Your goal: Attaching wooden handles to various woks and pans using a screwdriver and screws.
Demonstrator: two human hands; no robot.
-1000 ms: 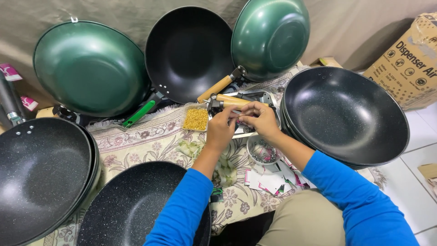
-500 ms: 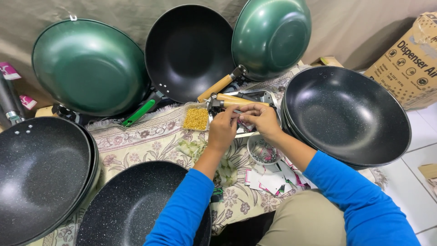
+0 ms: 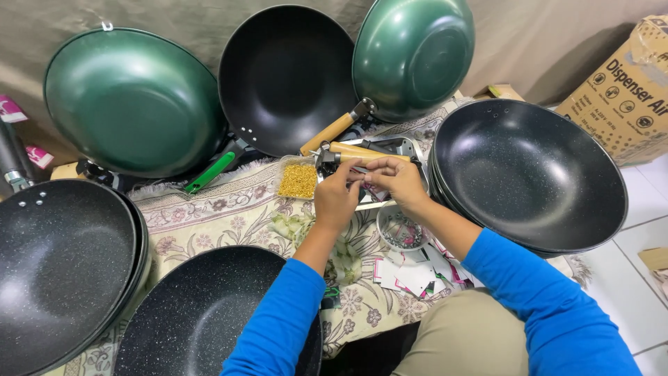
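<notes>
Floral floor mat [image 3: 229, 216] ringed by handle-less woks, left hand [image 3: 335, 198] and right hand [image 3: 396, 182] fingers pinched together on some small part, too tiny to identify, above wooden handle [image 3: 365, 153], tray of gold screws [image 3: 298, 181] barely touched.

Hands [image 3: 369, 189] between woks [image 3: 529, 174]

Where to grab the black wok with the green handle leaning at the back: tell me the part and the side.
Grip the black wok by its green handle, probably from the lower left. The handle sticks down and left from the rim onto the patterned cloth, lying free, while the bowl is wedged between the two green woks.
</notes>
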